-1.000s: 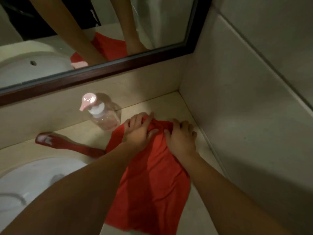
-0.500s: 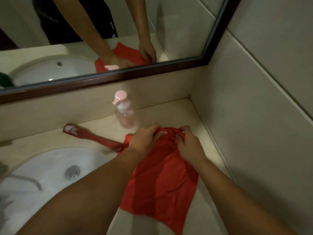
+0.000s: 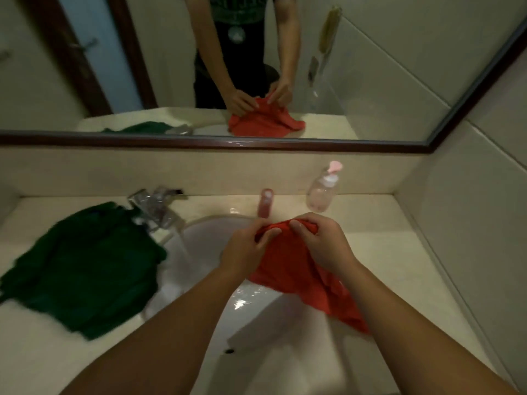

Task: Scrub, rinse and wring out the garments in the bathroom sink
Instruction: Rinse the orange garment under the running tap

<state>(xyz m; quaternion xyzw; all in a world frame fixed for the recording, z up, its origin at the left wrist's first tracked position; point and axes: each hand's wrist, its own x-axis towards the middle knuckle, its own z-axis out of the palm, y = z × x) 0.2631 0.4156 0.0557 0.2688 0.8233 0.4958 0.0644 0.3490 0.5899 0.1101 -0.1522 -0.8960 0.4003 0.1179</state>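
Both hands on the red garment (image 3: 288, 269), held over the right half of the sink (image 3: 199, 238)

- left hand (image 3: 248, 249): fingers curled, pinching the bunched top edge
- right hand (image 3: 322, 243): same, curled round the top edge just beside the left, knuckles up
- rest of the cloth hangs down from the grip, lower end trailing across the right rim towards the counter (image 3: 399, 252); can't tell whether it touches the basin floor

Tap (image 3: 154, 206) is running, stream (image 3: 181, 240) lands on the left side of the basin, apart from the red cloth. Green garment (image 3: 82, 266) lies in a heap on the counter left of the tap, one edge at the sink rim, nobody touching it

Step, my read: scrub/rinse on the red one, the two hands close together look set to rub the fabric against itself. Cloth doesn't look soaked, hard to say in this light. Wringing not begun, green one not begun

Next move needs: shift the cloth left under the stream, keep both grips, feed fabric through bit by bit. Soap bottle (image 3: 323, 192) and what looks like a brush (image 3: 265, 203) (blurred) sit at the back edge, within reach; taking either means freeing one hand

Risk: trailing end drips on the counter
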